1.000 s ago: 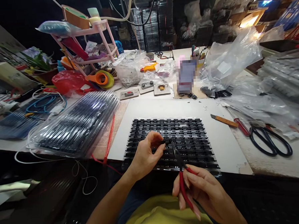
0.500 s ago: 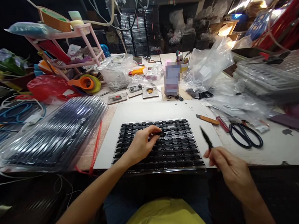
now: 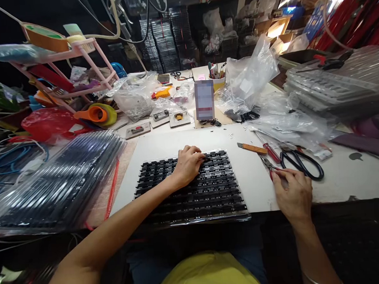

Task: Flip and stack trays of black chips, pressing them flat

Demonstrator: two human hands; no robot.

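A clear plastic tray (image 3: 209, 220) at the front edge of the table carries rows of small black parts (image 3: 215, 187). My left hand (image 3: 189, 165) reaches over its far rows, fingers curled down and pressed together at the top row. What lies between those fingertips is hidden against the black parts. To the right of the tray, my right hand (image 3: 292, 191) is closed round the red handles of small pliers (image 3: 267, 162). The metal jaws point away to the upper left, close to an orange utility knife (image 3: 252, 148).
Scissors (image 3: 301, 163) and a red screwdriver (image 3: 272, 152) lie beside my right hand. A stack of clear trays (image 3: 61, 178) stands on the left. Behind are a propped phone (image 3: 204, 99), plastic bags (image 3: 249, 79) and a pink rack (image 3: 93, 62).
My left hand has moved from the middle rows to the far row. My right hand, which held a dark pointed tool beside the tray, is now closer to the scissors, with pliers showing. The view has shifted.
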